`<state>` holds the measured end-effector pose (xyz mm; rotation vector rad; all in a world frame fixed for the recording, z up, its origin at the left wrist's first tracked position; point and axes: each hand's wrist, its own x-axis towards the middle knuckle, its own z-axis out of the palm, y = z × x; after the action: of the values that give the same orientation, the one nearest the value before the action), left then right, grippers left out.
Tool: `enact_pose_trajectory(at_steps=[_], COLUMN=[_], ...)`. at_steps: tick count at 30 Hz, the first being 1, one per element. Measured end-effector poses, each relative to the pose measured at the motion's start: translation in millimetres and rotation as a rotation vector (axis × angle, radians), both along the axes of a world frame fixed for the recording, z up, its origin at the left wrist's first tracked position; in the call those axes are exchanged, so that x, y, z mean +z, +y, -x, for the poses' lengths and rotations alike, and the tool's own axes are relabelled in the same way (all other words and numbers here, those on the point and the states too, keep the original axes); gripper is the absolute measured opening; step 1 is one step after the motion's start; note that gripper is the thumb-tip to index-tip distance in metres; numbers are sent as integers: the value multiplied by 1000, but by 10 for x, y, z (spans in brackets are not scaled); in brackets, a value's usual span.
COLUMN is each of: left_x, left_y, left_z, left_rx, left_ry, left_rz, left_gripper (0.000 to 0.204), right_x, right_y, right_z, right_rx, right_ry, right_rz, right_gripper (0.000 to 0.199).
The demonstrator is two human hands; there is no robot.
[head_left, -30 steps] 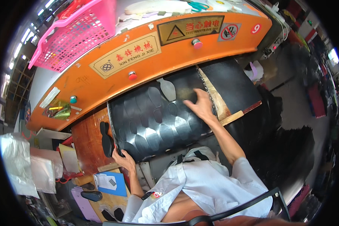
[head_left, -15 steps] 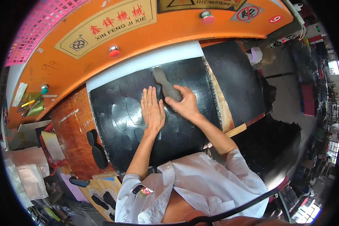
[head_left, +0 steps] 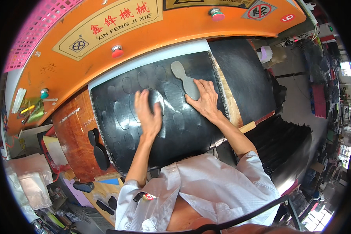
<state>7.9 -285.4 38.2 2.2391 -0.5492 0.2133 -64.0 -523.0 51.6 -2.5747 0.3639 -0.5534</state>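
Two bare hands are laid on a large black rubber sheet that is spread over the surface under an orange machine housing. The left hand is pressed flat on the sheet, palm down, fingers stretched out and held together, nothing gripped. The right hand is also set palm down, its fingers spread open and laid on the lower end of a grey sole-shaped cutting die; the die is touched and held down, not enclosed. The die is lying flat on the sheet, just beyond the right fingertips, angled up and to the left from them. Rows of sole-shaped outlines are seen pressed into the sheet, around and between both sets of fingers, with one pale outline just right of the left fingers. A second dark sheet is seen to the right of the right-hand fingers, with a tan strip between the two sheets. Two red round buttons are mounted on the housing well above the fingers, and a green one far to the left. Two black cut soles are lying on a reddish-brown board well left of the left fingers. A pink plastic basket is seen at the upper left, far from both hands. A white shirt is worn by the person, below the forearms
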Motion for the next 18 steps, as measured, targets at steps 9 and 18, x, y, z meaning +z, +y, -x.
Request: enact_pose_trajectory(at_steps=[9,18], left_x=[-252,-565], left_y=[1963,1846], left_z=[977,216], left_rx=[792,850], left_ry=[-12,-48], left_rz=[-45,-130], left_gripper=[36,49], right_x=[56,897], right_y=[-511,-993], right_z=[-63,-882], right_rx=[-187,-111], right_ry=[-126,-868], right_rz=[-511,-399], right_gripper=[31,20])
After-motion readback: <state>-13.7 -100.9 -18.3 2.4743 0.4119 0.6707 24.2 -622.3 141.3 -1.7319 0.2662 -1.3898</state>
